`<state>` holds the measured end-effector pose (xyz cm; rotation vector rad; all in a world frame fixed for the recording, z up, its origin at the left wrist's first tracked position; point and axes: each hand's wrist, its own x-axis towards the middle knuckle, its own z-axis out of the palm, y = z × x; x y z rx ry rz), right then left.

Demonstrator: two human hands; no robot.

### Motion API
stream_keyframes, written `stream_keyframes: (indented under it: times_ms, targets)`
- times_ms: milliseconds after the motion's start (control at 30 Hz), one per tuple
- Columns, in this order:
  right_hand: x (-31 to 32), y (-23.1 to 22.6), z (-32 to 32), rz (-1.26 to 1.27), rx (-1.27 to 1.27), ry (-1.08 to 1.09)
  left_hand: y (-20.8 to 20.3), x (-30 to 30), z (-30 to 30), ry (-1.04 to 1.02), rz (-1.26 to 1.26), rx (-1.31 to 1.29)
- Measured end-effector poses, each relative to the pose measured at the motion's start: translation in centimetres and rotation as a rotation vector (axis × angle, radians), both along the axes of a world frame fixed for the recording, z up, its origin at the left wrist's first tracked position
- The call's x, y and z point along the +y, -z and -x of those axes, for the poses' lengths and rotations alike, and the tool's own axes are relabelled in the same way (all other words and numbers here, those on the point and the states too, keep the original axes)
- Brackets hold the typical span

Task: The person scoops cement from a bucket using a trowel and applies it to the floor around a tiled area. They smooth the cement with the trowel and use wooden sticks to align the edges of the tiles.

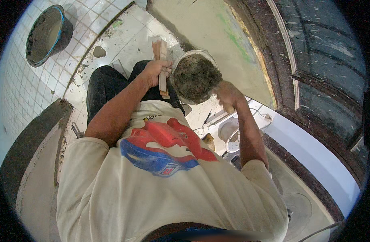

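My left hand point(156, 71) is closed around flat, pale wooden strips point(163, 50) that stick out above and below the fist, over my dark-trousered knees. Just right of it stands a light-rimmed bucket point(177, 89) heaped with wet grey mortar point(196, 76). At the bucket's right edge my right hand point(228, 95) grips what looks like a trowel by its rounded wooden handle point(229, 108). The trowel's blade is hidden by the hand and the mortar.
A black tub point(67, 34) with a blue rim band and grey mix inside stands far left on tiles. A smoothed wall panel point(205, 24) rises beyond the bucket. Below my right forearm is a white container point(229, 132). Mortar blobs point(99, 51) dot the floor.
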<state>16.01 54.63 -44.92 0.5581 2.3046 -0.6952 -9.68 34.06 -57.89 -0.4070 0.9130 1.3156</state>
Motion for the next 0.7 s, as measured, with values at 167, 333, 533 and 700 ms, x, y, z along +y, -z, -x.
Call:
stream_keyframes:
  times_ms: [167, 333, 533, 700]
  targets:
    - [5.0, 7.6, 8.4, 0.026, -0.249, -0.254, -0.5, 0.0, -0.2, -0.029, -0.003, 0.029]
    - [0.6, 7.9, 9.7, -0.086, -0.051, -0.189, -0.2, 0.0, -0.2, -0.071, 0.008, -0.032]
    - [-10.1, 2.4, 4.5, -0.307, -0.022, -0.254, 0.0, -0.4, -0.1, -0.067, -0.008, -0.021]
    - [-11.5, -2.4, 2.2, -0.435, -0.069, -0.178, -0.6, -0.7, 0.2, -0.069, 0.003, -0.050]
